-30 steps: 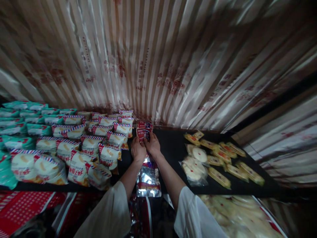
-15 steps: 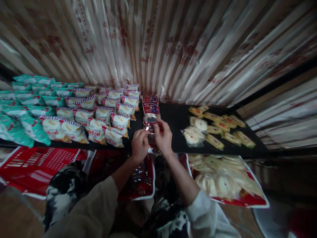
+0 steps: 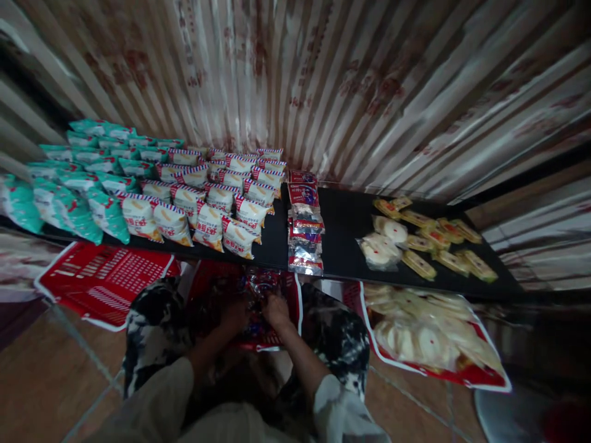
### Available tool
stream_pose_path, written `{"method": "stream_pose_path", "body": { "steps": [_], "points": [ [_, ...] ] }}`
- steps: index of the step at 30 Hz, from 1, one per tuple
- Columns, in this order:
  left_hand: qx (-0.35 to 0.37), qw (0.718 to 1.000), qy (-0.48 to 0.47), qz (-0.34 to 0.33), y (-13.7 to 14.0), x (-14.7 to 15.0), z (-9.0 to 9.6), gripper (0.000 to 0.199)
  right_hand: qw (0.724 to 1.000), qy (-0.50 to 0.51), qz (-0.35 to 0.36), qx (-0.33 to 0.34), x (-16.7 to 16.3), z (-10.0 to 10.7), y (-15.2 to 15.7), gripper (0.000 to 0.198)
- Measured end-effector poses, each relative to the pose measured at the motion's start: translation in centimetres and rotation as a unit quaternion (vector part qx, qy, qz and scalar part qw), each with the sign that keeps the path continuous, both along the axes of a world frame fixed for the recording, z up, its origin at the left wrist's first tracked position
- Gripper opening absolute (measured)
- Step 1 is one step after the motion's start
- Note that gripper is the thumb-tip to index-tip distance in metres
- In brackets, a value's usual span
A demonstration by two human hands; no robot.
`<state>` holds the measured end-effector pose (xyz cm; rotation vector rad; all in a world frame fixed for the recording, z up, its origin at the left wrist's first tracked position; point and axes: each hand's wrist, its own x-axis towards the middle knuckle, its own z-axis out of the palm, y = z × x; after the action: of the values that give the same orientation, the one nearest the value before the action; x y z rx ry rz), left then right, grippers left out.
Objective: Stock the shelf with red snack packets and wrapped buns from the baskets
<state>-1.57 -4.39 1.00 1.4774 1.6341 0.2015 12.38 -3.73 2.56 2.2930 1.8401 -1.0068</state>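
Both my hands are down inside a red basket (image 3: 298,320) between my knees, below the shelf edge. My right hand (image 3: 277,312) reaches in among dark red and purple snack packets (image 3: 258,283); its fingertips are lost among them. Farther left in the basket, my left hand (image 3: 235,317) is in deep shadow and its fingers cannot be made out. On the black shelf (image 3: 339,227) above, a column of red and silver snack packets (image 3: 305,212) lies flat, overlapping from back to front edge.
Left on the shelf stand rows of white snack bags (image 3: 207,224) and teal bags (image 3: 108,215). To the right lie round white crackers in clear wrap (image 3: 381,251) and yellow packets (image 3: 436,237). Below are a red basket of wrapped crackers (image 3: 425,341) and another red basket (image 3: 106,277).
Both hands have left the packet column on the shelf and moved down into the basket. The packets at the column's front now lie uncovered. The view has shifted left.
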Motion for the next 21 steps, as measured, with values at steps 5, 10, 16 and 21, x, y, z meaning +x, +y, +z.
{"method": "stream_pose_path", "body": {
  "steps": [5,10,16,21],
  "points": [
    [-0.048,0.996,0.045,-0.058,-0.3,0.0,-2.1,0.023,0.996,-0.035,-0.061,-0.052,0.7,-2.6,1.0,0.028],
    [-0.072,0.992,0.078,-0.069,0.2,-0.1,-3.7,0.029,0.992,-0.051,-0.097,-0.070,0.8,-4.3,1.6,0.029],
    [-0.052,0.993,0.087,-0.062,0.7,0.1,-2.8,0.034,0.992,-0.035,-0.112,-0.054,0.1,-3.8,1.8,0.035],
    [-0.009,0.995,0.083,-0.049,0.9,-0.2,-1.6,0.040,0.993,-0.005,-0.118,0.010,0.1,-0.9,0.6,0.045]
  ]
}}
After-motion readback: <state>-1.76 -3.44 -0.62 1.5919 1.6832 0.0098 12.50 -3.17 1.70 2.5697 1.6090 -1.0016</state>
